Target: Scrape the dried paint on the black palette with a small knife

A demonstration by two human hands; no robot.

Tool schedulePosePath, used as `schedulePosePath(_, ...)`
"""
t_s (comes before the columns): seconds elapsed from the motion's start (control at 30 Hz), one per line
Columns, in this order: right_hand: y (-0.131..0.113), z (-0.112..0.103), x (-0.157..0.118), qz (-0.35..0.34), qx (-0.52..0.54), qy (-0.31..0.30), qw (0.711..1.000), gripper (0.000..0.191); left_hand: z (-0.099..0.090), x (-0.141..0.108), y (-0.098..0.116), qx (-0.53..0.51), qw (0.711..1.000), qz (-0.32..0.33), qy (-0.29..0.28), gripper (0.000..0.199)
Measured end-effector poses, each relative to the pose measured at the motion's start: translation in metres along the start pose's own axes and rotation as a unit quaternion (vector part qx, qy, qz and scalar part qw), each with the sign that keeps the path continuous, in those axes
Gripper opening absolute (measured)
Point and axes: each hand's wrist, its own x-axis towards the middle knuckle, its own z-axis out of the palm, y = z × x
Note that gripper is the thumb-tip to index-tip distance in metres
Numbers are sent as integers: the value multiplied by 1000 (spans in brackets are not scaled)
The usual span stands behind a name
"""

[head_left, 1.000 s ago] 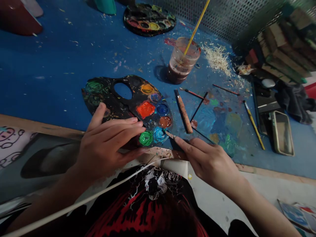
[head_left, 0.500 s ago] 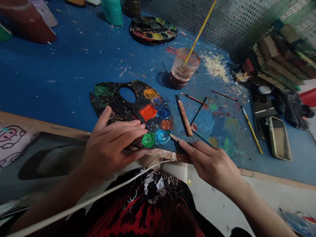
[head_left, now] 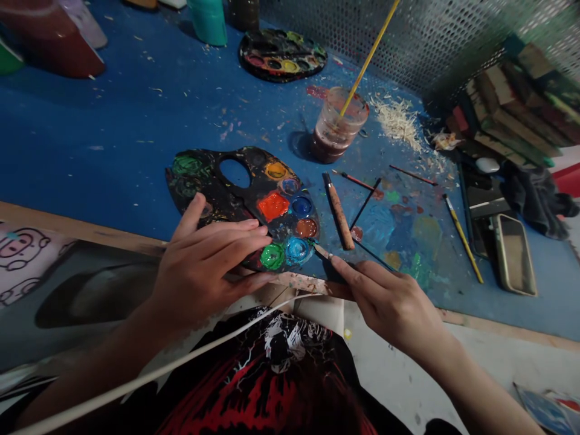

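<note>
A dark, kidney-shaped paint palette (head_left: pixel 217 196) lies flat at the near edge of a blue, paint-flecked table (head_left: pixel 113 115), in the middle of the scene. Along its near right side sit a well of light blue paint (head_left: pixel 297 250) and, just left of it, a well of green paint (head_left: pixel 272 257); a patch of orange-red paint (head_left: pixel 273 206) lies farther in.

The right hand (head_left: pixel 385 296) pinches a slim tool (head_left: pixel 322 251), probably a brush, between its fingers. A second ago the tip was over the right part of the light blue; now it is at that well's right rim. This suggests the tip is being worked or wiped there; whether it touches is too small to tell. The left hand (head_left: pixel 203 260) is spread across the palette's near left part as before, seemingly steadying it; whether the thumb clamps the edge I cannot tell.

Just right of the palette lies a thick wooden-handled tool (head_left: pixel 339 212). Beyond stands a clear cup (head_left: pixel 335 133) of murky water with a yellow stick (head_left: pixel 369 57) leaning in it. Farther back are a second palette (head_left: pixel 283 57) and, to the right, pale shavings (head_left: pixel 399 121).
</note>
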Motion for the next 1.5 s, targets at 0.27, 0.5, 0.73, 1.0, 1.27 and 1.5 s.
schedulePosePath(0.27,2,2,-1,12,-12,3,1000,36,0,2,1,-2,1000,15,2,26)
schedulePosePath(0.5,1,1,-6,21,-17,5,1000,36,1,0,1,-3,1000,11,7,26)
schedulePosePath(0.73,-6,0,-20,23,-13,-4,1000,39,3,1,-2,4,999,30,26,28)
schedulePosePath(1.0,-14,4,2,8,-13,-20,1000,40,-1,2,-2,10,999,38,4,36)
schedulePosePath(1.27,-15,10,0,17,-21,-5,1000,41,0,2,-1,15,999,37,4,37)
schedulePosePath(1.5,-21,11,4,28,-76,-31,996,45,-1,2,-1,18,999,37,1,35)
